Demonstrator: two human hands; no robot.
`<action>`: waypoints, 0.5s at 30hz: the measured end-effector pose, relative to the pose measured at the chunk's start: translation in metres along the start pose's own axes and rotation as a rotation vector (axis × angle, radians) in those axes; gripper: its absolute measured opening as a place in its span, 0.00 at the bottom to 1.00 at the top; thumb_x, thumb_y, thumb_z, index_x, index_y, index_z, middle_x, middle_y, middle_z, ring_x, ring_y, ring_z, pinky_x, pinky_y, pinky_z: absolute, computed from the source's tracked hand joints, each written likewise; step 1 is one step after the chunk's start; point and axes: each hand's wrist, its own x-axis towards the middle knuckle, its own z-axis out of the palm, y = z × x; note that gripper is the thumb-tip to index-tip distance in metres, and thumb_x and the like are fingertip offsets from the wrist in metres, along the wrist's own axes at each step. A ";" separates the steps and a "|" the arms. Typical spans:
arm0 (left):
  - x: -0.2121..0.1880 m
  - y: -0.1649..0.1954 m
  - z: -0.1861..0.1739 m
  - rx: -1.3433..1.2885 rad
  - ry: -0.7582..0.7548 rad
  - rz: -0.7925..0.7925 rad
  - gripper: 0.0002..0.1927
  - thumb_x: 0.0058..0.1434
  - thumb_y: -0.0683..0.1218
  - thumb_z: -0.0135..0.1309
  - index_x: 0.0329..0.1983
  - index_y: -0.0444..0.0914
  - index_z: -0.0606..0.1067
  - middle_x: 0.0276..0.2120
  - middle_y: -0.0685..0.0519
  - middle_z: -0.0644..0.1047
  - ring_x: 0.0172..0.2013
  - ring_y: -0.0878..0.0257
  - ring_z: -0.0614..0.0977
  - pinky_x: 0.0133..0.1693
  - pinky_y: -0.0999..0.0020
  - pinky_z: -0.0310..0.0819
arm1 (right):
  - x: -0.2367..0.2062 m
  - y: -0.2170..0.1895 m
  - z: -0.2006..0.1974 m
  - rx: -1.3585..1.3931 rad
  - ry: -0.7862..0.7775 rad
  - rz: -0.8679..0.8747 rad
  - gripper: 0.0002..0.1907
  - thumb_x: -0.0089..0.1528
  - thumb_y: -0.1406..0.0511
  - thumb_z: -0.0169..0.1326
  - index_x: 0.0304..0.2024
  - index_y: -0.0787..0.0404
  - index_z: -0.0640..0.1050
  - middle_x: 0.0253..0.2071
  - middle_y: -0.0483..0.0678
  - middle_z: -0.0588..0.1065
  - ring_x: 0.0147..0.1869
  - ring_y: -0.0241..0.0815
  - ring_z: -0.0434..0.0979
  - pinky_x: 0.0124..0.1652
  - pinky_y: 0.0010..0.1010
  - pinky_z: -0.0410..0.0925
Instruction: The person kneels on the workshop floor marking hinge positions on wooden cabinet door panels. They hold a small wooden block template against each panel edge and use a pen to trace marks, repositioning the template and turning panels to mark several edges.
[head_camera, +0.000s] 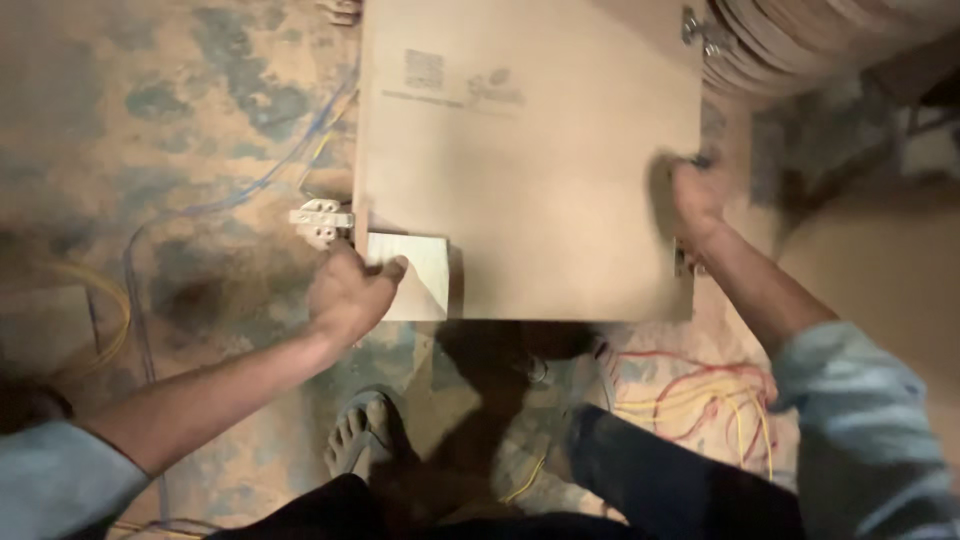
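A large flat brown board lies in front of me over the dusty floor. My left hand grips its near left corner, the thumb resting on a pale square patch there. My right hand holds the board's right edge, fingers curled over it. A white metal hinge sticks out from the left edge just above my left hand. Another hinge shows at the far right corner.
Blue cables and yellow cables run over the floor at left. Red and yellow wires lie tangled at the lower right. My sandalled foot stands below the board. Stacked curved strips fill the top right.
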 end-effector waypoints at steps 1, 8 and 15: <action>0.000 -0.003 0.002 0.022 0.070 0.076 0.33 0.56 0.58 0.64 0.48 0.25 0.70 0.42 0.34 0.78 0.43 0.40 0.81 0.46 0.47 0.74 | -0.004 0.003 -0.004 0.121 -0.022 0.023 0.19 0.57 0.63 0.57 0.49 0.63 0.77 0.43 0.46 0.77 0.43 0.40 0.77 0.40 0.34 0.72; -0.013 -0.047 0.015 0.003 0.037 0.212 0.34 0.60 0.57 0.61 0.54 0.24 0.67 0.49 0.28 0.73 0.51 0.37 0.77 0.53 0.48 0.71 | -0.020 0.043 -0.030 -0.197 -0.067 -0.137 0.21 0.62 0.62 0.63 0.52 0.70 0.75 0.44 0.50 0.75 0.42 0.45 0.73 0.41 0.39 0.68; -0.036 -0.042 -0.011 -0.079 -0.087 0.130 0.38 0.64 0.59 0.55 0.61 0.24 0.58 0.46 0.31 0.73 0.43 0.41 0.80 0.45 0.50 0.78 | -0.045 0.045 -0.021 -0.475 -0.184 -0.747 0.29 0.69 0.66 0.62 0.64 0.74 0.65 0.62 0.65 0.69 0.65 0.57 0.70 0.63 0.46 0.65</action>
